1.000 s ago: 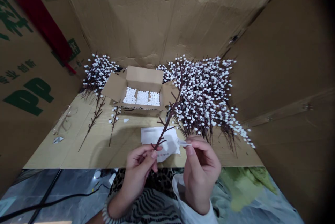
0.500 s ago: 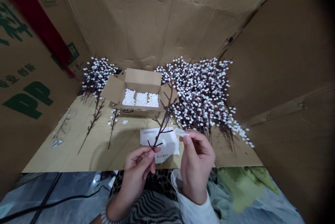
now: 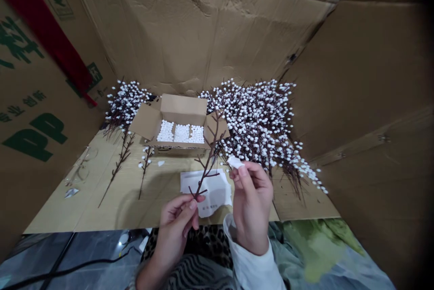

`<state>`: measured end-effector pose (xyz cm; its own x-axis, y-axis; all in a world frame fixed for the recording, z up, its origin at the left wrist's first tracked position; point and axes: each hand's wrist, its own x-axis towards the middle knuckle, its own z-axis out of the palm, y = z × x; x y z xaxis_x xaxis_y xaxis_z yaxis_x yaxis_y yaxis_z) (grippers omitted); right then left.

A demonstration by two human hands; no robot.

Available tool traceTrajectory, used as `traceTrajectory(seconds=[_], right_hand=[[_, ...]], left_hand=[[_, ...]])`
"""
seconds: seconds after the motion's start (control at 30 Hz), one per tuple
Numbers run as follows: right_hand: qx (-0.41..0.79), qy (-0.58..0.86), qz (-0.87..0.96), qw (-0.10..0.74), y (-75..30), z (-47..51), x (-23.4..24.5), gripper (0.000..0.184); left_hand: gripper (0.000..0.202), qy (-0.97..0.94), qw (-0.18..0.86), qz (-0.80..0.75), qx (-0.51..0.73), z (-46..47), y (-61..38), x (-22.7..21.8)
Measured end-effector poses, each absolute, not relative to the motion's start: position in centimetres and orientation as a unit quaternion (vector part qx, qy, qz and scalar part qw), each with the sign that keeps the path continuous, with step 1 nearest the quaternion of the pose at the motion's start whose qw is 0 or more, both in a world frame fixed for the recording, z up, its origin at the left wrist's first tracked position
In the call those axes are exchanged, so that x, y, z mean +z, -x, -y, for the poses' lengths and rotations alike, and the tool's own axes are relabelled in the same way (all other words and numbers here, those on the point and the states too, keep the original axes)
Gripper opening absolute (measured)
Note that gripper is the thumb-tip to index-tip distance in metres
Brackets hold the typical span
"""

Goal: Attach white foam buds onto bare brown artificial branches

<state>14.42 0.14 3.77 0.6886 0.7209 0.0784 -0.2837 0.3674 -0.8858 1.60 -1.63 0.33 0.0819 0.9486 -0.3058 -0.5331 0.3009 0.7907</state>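
My left hand pinches the lower end of a bare brown artificial branch, which rises tilted to the right with its twigs free of berries. To its right, my right hand is closed on a small white scrap of paper between thumb and fingers, apart from the branch. Below them on the table lies a torn white sheet of paper with small print. Behind the branch stands an open cardboard box holding white foam balls in three sections.
A large heap of white-berried branches lies at the back right, a smaller bunch at the back left. A bare branch, a partly berried branch and eyeglasses lie left. Cardboard walls enclose the table.
My right hand has lifted slightly and turned the paper scrap, which now looks more crumpled. The left hand keeps its hold on the branch. The view has tilted slightly.
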Motion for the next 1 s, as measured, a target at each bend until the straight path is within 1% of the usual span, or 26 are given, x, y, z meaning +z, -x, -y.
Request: traceTrajectory(seconds=[0.23, 0.43, 0.53, 0.83, 1.0], right_hand=[[0.396, 0.447, 0.246, 0.764, -14.2, -1.4, 4.2, 0.018], [0.429, 0.43, 0.228, 0.761, -14.1, -1.3, 4.4, 0.018], [0.417, 0.423, 0.23, 0.771, -14.1, -0.6, 4.2, 0.016], [0.335, 0.428, 0.33, 0.772, -14.2, 0.9, 3.3, 0.006], [0.323, 0.435, 0.341, 0.768, -14.2, 1.0, 3.4, 0.006]], left_hand=[[0.025, -0.241, 0.69, -0.418, 0.539, 1.7, -1.5, 0.4], [0.027, -0.232, 0.687, -0.427, 0.541, 1.8, -1.5, 0.2], [0.027, -0.246, 0.686, -0.428, 0.534, 1.8, -1.5, 0.0], [0.028, -0.245, 0.688, -0.42, 0.539, 1.7, -1.4, -0.1], [0.03, -0.24, 0.691, -0.422, 0.535, 1.8, -1.4, 0.1]])
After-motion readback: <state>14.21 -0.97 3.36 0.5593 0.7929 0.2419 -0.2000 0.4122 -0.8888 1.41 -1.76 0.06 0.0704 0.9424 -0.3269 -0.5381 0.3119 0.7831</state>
